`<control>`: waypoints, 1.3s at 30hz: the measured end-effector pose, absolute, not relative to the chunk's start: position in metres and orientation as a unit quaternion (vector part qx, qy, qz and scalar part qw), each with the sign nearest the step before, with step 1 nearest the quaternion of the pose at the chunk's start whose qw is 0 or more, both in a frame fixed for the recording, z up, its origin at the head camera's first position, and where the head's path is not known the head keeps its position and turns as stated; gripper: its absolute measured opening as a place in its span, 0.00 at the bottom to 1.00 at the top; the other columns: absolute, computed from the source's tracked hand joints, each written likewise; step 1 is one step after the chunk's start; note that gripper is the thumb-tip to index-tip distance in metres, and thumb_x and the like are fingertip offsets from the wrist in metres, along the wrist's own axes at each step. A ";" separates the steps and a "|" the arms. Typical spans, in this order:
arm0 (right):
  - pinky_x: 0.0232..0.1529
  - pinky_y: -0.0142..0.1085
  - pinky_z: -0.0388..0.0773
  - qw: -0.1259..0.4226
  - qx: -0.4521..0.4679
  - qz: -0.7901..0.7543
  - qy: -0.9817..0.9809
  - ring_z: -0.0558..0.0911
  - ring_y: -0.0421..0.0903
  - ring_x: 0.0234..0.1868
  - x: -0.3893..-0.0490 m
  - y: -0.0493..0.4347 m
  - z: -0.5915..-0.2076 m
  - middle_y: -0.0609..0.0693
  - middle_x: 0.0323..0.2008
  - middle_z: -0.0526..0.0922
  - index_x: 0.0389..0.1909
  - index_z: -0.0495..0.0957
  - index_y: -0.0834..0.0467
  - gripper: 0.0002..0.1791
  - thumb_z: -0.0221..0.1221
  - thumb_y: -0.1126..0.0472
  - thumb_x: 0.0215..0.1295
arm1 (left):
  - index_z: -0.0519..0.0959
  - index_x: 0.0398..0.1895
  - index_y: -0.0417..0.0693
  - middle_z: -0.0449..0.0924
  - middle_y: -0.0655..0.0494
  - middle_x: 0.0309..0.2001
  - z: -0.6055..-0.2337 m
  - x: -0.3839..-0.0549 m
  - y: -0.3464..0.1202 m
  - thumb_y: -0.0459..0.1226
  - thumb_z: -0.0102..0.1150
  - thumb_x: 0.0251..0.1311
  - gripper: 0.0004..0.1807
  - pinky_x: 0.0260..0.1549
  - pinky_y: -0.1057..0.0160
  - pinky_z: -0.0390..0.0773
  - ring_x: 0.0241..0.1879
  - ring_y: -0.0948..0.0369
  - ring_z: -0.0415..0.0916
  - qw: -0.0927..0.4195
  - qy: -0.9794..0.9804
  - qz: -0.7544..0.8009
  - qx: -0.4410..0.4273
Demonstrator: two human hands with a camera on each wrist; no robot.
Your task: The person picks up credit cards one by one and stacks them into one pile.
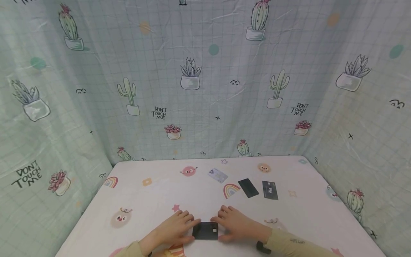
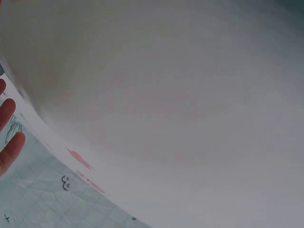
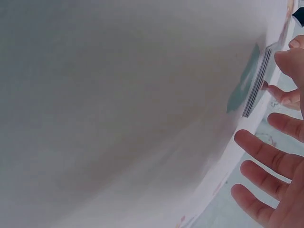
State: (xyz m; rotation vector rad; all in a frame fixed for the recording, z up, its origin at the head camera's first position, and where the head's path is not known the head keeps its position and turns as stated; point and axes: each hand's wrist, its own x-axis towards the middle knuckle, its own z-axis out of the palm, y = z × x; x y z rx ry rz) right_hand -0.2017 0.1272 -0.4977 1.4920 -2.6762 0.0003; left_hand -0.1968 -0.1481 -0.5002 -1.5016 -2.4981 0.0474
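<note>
At the left, your left grip lies palm-down, loosely spread, its thumb and forefinger at the left short edge of the black chip card; whether they press it, I cannot tell. That card lies flat on the near part of the desk, right of your left grip, its long axis running from one hand toward the other. Neither hand is plainly nearer. Well beyond it lies the pale card. Your right grip is also spread, fingers fairly straight, at the right short edge. Farther right, beyond it, lie the plain black card and the "Vip" card.
</note>
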 end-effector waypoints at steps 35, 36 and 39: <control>0.45 0.40 0.71 0.064 0.383 0.036 -0.921 0.69 0.41 0.44 -0.218 0.159 -0.493 0.43 0.42 0.77 0.53 0.70 0.49 0.22 0.52 0.46 0.59 | 0.75 0.49 0.53 0.76 0.62 0.38 -0.494 -0.232 -0.150 0.47 0.56 0.53 0.19 0.39 0.61 0.71 0.40 0.63 0.71 0.200 -0.849 -0.008 -0.488; 0.45 0.40 0.71 0.068 0.382 0.037 -0.921 0.70 0.42 0.44 -0.219 0.160 -0.493 0.43 0.42 0.77 0.53 0.70 0.49 0.22 0.52 0.46 0.59 | 0.75 0.48 0.52 0.76 0.61 0.38 -0.494 -0.232 -0.150 0.47 0.56 0.53 0.19 0.39 0.61 0.71 0.40 0.63 0.71 0.202 -0.849 -0.009 -0.488; 0.44 0.41 0.71 0.079 0.377 0.031 -0.922 0.70 0.42 0.44 -0.222 0.162 -0.494 0.44 0.42 0.77 0.53 0.71 0.49 0.22 0.52 0.46 0.59 | 0.75 0.48 0.52 0.76 0.61 0.38 -0.494 -0.235 -0.149 0.46 0.57 0.52 0.19 0.39 0.61 0.71 0.40 0.63 0.71 0.202 -0.851 -0.016 -0.484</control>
